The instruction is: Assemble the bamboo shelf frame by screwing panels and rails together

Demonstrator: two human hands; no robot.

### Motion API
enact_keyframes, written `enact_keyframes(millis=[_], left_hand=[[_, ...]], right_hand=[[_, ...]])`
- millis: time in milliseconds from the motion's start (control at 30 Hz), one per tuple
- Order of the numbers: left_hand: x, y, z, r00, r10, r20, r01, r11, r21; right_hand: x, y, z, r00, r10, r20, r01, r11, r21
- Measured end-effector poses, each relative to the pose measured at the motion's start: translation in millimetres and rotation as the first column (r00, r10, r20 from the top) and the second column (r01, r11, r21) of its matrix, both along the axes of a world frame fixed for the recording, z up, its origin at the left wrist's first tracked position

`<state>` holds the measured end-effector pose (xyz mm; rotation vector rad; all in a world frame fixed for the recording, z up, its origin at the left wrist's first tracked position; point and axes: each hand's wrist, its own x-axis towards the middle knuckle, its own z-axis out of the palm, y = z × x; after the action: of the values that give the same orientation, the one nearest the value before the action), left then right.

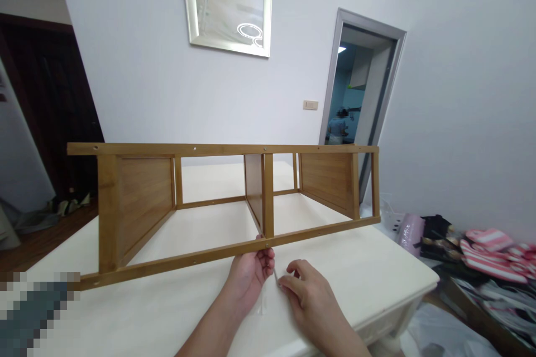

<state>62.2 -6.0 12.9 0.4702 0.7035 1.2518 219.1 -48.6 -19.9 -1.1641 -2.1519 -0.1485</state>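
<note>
A brown wooden shelf frame (pixel 184 256) lies on its side on the white table (pixel 355 279), with panels set between its rails. My left hand (pixel 249 270) is palm up with curled fingers under the lower front rail, at the middle post. Its fingertips touch the rail near a bolt hole; a small thing may sit in the fingers, too small to name. Just to the right, my right hand (pixel 307 290) pinches a thin metal rod (pixel 277 277) between thumb and forefinger. A small clear plastic piece (pixel 262 304) lies on the table between my wrists.
Clothes (pixel 494 256), a pink roll (pixel 410 231) and boxes are piled right of the table. Behind the frame is a wall with a framed picture (pixel 228 5) and a doorway (pixel 366 78), through which a person (pixel 338 127) shows. A dark door (pixel 46 106) stands left.
</note>
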Motion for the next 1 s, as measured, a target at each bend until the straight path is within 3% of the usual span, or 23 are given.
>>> enact_keyframes(millis=[433,767,900,1000], left_hand=[[0.8,1.0,-0.4,1.0,0.005,-0.013,-0.006,1.0,-0.009],[1.7,1.9,0.4,0.999,0.019,-0.026,-0.02,0.999,-0.032],[0.9,2.6,0.0,0.999,0.027,-0.019,-0.028,0.999,-0.042],[0.0,3.5,-1.1,0.999,0.038,-0.021,-0.039,0.998,-0.049]], right_hand=[[-2.9,-1.1,1.2,0.999,-0.006,-0.032,0.001,0.991,-0.136],[-3.0,-1.6,2.9,0.999,-0.008,-0.047,0.001,0.991,-0.133],[0.3,2.7,-1.0,0.99,-0.01,-0.137,0.003,0.999,-0.051],[1.8,12.0,-3.8,0.953,-0.05,-0.299,0.074,0.995,0.068]])
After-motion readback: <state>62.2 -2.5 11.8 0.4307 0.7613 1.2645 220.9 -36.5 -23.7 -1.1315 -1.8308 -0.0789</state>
